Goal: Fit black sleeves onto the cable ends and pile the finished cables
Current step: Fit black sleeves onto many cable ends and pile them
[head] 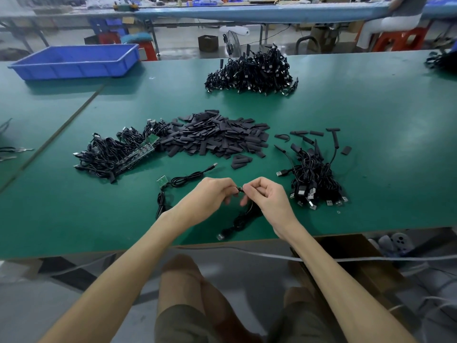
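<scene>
My left hand (210, 195) and my right hand (265, 196) meet fingertip to fingertip above the green table (371, 169), both pinching a small black piece at the end of a black cable (241, 222) that hangs down and coils near the front edge. I cannot tell which hand holds the sleeve and which the cable end. A heap of loose black sleeves (217, 138) lies behind the hands. Left of it sits a pile of cables with green circuit boards (118, 153). A pile of sleeved cables (314, 177) lies to the right.
One loose cable with a green board (180, 180) lies just left of my hands. A bigger cable heap (252, 73) sits at the far middle and a blue plastic bin (76, 60) at the far left. A seated person (395, 18) works at the bench behind.
</scene>
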